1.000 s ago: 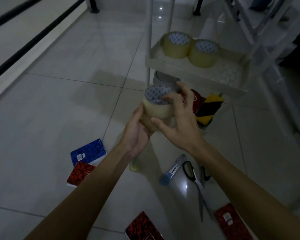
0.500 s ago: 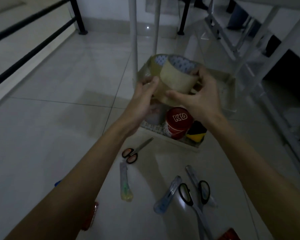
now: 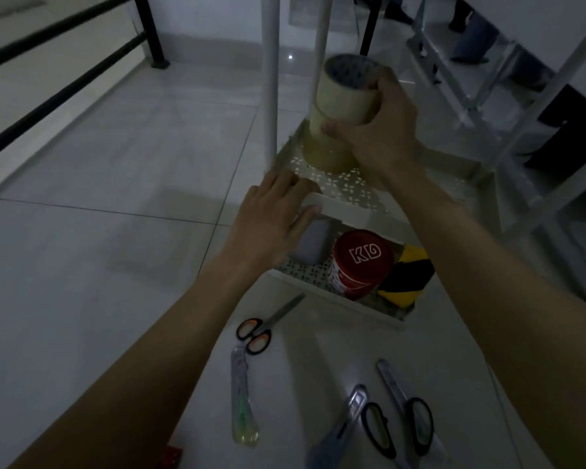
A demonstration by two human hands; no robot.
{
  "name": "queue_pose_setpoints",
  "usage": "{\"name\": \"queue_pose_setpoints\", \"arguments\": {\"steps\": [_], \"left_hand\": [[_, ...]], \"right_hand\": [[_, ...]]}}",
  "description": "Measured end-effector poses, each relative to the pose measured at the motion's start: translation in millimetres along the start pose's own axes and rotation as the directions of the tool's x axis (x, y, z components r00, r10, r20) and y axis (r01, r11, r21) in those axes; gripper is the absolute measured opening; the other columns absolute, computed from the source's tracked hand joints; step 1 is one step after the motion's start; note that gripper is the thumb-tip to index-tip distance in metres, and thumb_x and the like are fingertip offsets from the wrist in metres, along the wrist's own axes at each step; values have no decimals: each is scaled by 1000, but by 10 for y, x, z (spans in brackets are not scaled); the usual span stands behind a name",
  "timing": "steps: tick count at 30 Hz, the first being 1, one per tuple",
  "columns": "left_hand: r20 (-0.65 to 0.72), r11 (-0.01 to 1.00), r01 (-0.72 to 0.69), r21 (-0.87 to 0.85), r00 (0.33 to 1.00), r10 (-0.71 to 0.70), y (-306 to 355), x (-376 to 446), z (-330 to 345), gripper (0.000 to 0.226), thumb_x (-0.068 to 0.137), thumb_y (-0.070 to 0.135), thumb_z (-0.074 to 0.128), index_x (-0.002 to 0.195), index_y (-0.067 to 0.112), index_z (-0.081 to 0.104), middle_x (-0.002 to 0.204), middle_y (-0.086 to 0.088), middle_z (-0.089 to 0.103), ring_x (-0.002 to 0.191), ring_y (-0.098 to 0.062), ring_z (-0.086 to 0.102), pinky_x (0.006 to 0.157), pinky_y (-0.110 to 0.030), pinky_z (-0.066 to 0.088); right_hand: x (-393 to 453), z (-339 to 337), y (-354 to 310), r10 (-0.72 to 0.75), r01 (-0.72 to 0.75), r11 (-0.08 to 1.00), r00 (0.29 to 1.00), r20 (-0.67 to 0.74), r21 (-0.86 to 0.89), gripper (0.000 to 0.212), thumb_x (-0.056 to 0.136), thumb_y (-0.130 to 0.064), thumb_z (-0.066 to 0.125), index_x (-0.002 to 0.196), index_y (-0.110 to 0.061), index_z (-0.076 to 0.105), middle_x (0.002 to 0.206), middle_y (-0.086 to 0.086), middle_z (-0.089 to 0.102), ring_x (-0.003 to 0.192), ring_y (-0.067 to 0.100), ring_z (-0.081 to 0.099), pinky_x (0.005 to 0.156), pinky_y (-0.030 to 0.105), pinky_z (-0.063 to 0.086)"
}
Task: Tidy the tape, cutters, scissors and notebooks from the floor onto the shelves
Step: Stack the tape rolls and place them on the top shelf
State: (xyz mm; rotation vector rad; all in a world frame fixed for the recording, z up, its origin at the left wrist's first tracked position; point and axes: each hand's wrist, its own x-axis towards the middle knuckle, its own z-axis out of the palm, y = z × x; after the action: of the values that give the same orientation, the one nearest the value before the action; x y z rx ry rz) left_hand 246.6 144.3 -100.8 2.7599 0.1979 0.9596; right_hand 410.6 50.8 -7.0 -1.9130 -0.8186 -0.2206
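Observation:
My right hand (image 3: 383, 130) grips a clear tape roll (image 3: 344, 93), tilted on top of another clear roll (image 3: 322, 154) that stands on the white perforated shelf (image 3: 349, 184). My left hand (image 3: 271, 221) rests with spread fingers on that shelf's front rim and holds nothing. The shelf below carries a grey roll (image 3: 310, 245), a red roll marked KD (image 3: 361, 265) and a black-and-yellow roll (image 3: 405, 280). On the floor lie orange-handled scissors (image 3: 264, 328), black-handled scissors (image 3: 400, 428) and three packaged cutters (image 3: 242, 401) (image 3: 340, 428) (image 3: 391, 377).
Two white shelf posts (image 3: 269, 79) rise just left of the tape rolls. A black railing (image 3: 61, 93) runs along the left. More white racking (image 3: 471, 96) stands at the right. A red notebook corner (image 3: 171, 456) shows at the bottom edge.
My right hand has carried the tape roll forward onto the roll on the shelf. My left hand let go of it and dropped to the shelf's front rim.

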Motion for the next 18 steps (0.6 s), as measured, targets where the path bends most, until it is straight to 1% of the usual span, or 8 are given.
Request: {"name": "queue_pose_setpoints", "arguments": {"steps": [3, 7, 10, 11, 13, 15, 16, 18], "left_hand": [[14, 1000, -5, -2, 1000, 5, -12, 8, 37, 35, 104, 42, 51, 118, 14, 66, 109, -6, 59, 104, -29, 53, 78, -45, 46], [17, 1000, 0, 19, 1000, 0, 4, 0, 54, 36, 102, 44, 52, 120, 16, 64, 111, -4, 59, 105, -29, 52, 78, -42, 44], [12, 1000, -2, 26, 1000, 2, 15, -3, 59, 35, 100, 44, 56, 120, 16, 64, 112, -5, 59, 105, -29, 52, 77, -39, 42], [8, 1000, -2, 25, 1000, 2, 12, -6, 65, 34, 99, 43, 58, 119, 15, 64, 111, -5, 59, 105, -29, 51, 77, -40, 42], [11, 1000, 2, 17, 1000, -2, 10, -9, 78, 35, 97, 42, 61, 118, 14, 64, 111, -6, 58, 105, -29, 51, 76, -42, 43], [20, 1000, 12, 11, 1000, -12, 14, -13, 87, 36, 95, 42, 62, 118, 14, 63, 111, -7, 58, 106, -30, 50, 77, -44, 45], [23, 1000, 19, 9, 1000, -19, 19, -13, 92, 36, 94, 42, 62, 118, 14, 63, 111, -7, 58, 106, -31, 50, 77, -45, 45], [30, 999, 34, 8, 999, -35, 32, -13, 101, 38, 93, 43, 62, 118, 15, 63, 112, -8, 57, 106, -31, 49, 77, -45, 45]], "right_hand": [[98, 67, 12, 0, 1, 999, 1000, 24, -47, 92, 63, -42, 91, 139, -11, 51, 136, 4, 58, 124, 16, 55, 103, 30, 50], [122, 76, 43, -15, 18, 998, 998, 54, -56, 82, 68, -42, 89, 133, -10, 51, 133, 4, 58, 117, 13, 53, 99, 30, 51], [145, 6, 5, 1, 3, 999, 996, 94, -38, 70, 79, -44, 82, 134, -13, 51, 137, 2, 56, 119, 10, 51, 100, 26, 50], [145, -45, -5, 6, -3, 999, 996, 86, -37, 68, 81, -46, 79, 135, -15, 51, 139, 2, 55, 121, 10, 51, 101, 25, 50], [109, -200, 15, 11, -10, 1000, 1000, 13, -21, 69, 82, -48, 76, 138, -18, 51, 140, 1, 55, 125, 12, 53, 103, 25, 50], [3, -384, 92, 34, -34, 999, 997, -67, 3, 66, 82, -47, 76, 138, -20, 53, 137, -4, 58, 124, 8, 55, 103, 21, 49], [-68, -468, 154, 59, -59, 998, 994, -94, 0, 64, 82, -46, 77, 137, -21, 55, 134, -8, 60, 123, 5, 56, 102, 19, 49], [-198, -580, 294, 126, -128, 992, 986, -113, -16, 62, 81, -46, 77, 136, -24, 58, 133, -11, 61, 121, 4, 57, 103, 23, 50]]}}
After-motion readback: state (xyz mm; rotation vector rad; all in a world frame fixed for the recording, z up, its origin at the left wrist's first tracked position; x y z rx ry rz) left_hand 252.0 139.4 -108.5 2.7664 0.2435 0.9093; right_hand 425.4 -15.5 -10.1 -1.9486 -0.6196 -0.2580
